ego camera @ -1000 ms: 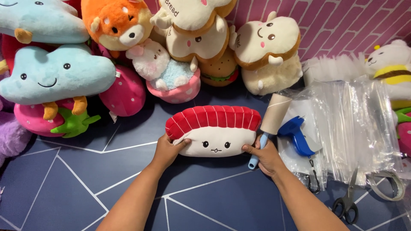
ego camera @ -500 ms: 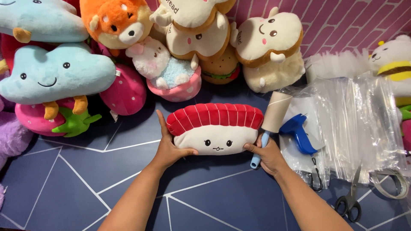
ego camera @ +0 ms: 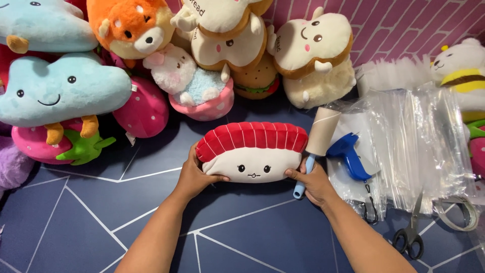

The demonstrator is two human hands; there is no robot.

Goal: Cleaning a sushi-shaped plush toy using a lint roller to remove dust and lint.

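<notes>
as both hands frame it, the sushi plush (ego camera: 251,157) lies on the dark blue mat (ego camera: 101,222), at 12 o'clock from the person. left hand (ego camera: 194,176) cups its 9 o'clock end, fingers curled on the fabric. right hand (ego camera: 314,181) presses its 3 o'clock lower corner, partly open, palm over the blue handle of the lint roller (ego camera: 317,144); whether it grips that handle, i cannot tell. long axis runs 9 to 3; face toward the camera, red top toward 12. judged light, soft, squashy, not slippery: best held by both ends. clear bags (ego camera: 419,146) and scissors (ego camera: 410,233) lie at 3 to 4 o'clock.
</notes>
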